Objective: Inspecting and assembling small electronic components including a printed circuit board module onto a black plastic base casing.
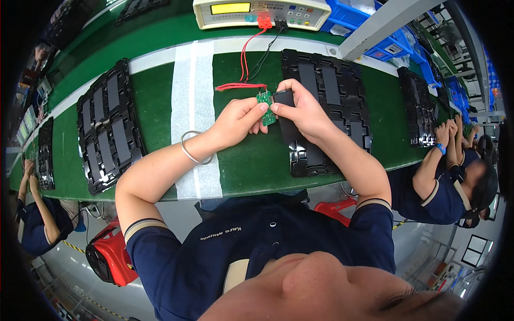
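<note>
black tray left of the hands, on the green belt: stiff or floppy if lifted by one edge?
The black tray looks thin and moulded with shallow pockets, so probably light and a bit flexible. Lying flat, it seems unlikely to tip. Pushed on the green belt, it would likely slide.

Trays: we count a black moulded tray (110,125) near the bench's (246,166) left end, another (420,107) toward its right end.
Meter: beige test instrument (261,12) at our bench's far edge.
Bins: blue bins (350,13) beyond it.
Stool: red stool (110,257) below the near edge.

The person wears a dark blue short-sleeved shirt (257,251) with tan-striped sleeve ends and a thin silver bracelet (190,154).
</note>
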Demonstrator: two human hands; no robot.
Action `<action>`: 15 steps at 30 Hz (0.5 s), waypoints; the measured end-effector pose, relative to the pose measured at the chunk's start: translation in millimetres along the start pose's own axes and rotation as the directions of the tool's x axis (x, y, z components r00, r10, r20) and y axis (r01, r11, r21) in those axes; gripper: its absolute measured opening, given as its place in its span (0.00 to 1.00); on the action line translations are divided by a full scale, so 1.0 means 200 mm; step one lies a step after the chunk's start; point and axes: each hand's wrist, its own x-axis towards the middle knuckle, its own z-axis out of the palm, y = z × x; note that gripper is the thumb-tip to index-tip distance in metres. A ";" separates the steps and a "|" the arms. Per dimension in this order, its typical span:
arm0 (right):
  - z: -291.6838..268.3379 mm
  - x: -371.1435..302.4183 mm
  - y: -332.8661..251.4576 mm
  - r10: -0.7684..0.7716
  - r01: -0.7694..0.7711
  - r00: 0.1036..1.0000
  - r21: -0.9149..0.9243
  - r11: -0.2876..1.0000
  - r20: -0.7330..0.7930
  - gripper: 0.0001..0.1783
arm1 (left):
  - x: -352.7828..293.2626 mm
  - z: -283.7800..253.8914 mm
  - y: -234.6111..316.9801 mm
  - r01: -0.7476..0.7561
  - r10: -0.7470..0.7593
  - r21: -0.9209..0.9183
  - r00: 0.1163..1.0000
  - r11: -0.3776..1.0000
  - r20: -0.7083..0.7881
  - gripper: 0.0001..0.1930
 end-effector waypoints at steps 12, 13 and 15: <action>-0.01 0.01 0.05 -0.080 0.078 0.997 -0.122 0.989 -0.008 0.16 | -0.01 -0.01 -0.03 0.013 -0.012 -0.026 1.000 1.000 0.018 0.17; -0.01 0.00 0.04 -0.071 0.070 0.997 -0.115 0.991 -0.006 0.16 | 0.00 -0.01 -0.03 0.013 -0.012 -0.029 1.000 0.999 0.020 0.17; -0.01 0.00 0.00 -0.058 0.058 0.998 -0.098 0.993 -0.002 0.16 | 0.01 -0.02 -0.02 -0.004 0.005 -0.037 1.000 0.999 0.027 0.17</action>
